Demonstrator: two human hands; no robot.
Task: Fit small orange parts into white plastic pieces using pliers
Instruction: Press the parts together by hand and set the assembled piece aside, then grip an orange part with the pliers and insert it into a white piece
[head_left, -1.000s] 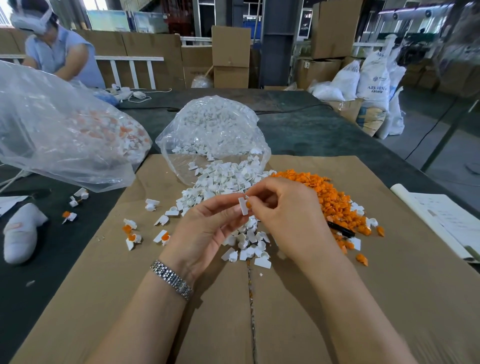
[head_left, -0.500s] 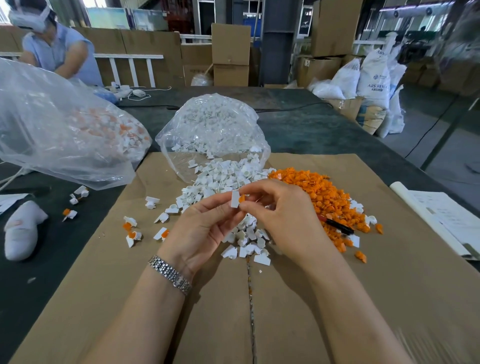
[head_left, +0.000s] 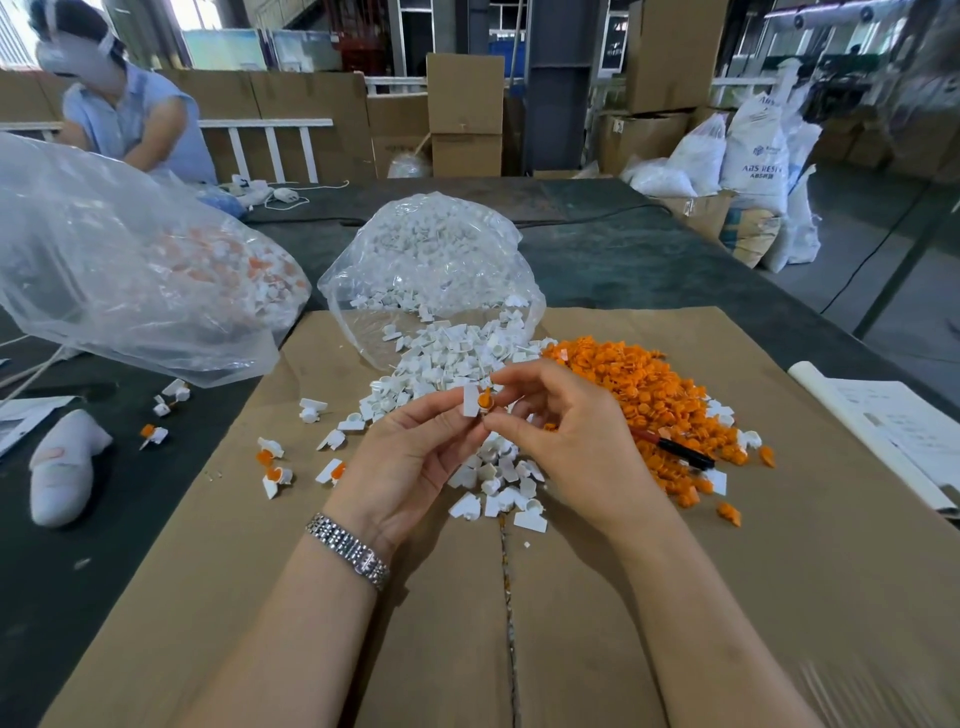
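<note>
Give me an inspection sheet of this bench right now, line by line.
Surface: brown cardboard sheet over a dark table.
Job's things: white pieces spilling from a clear bag; orange parts heaped beside; pliers lying on the heap.
Clutter: second clear bag, paper.
Hands: left hand pinches a white piece; right hand pinches an orange part.
Cables: white cord at far edge.
Surroundings: cartons, sacks, another person.

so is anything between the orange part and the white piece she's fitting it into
Nothing visible. The orange part, pinched by the right hand, sits right against the white piece held by the left hand.
</note>
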